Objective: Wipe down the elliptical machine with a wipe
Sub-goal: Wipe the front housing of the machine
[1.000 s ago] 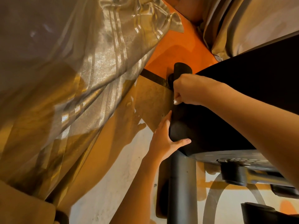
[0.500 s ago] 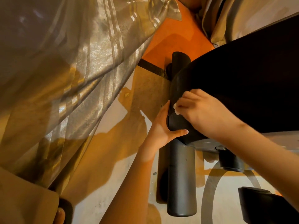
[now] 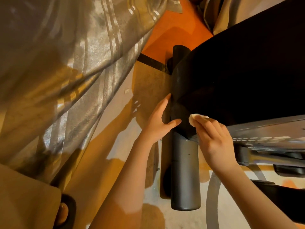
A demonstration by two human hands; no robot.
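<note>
The left hand (image 3: pixel 158 119) lies open against the left side of the elliptical machine's black housing (image 3: pixel 239 76), fingers straight, thumb on its front. The right hand (image 3: pixel 212 138) pinches a small white wipe (image 3: pixel 194 119) and presses it to the housing's lower edge, just above the grey base tube (image 3: pixel 184 172) on the floor (image 3: pixel 105 162). A shiny curtain (image 3: pixel 66 63) hangs left.

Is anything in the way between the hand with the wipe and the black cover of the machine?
Nothing visible is. The right hand holds the white wipe right up against the black cover. The left hand rests on the cover's edge beside it, not in between.
</note>
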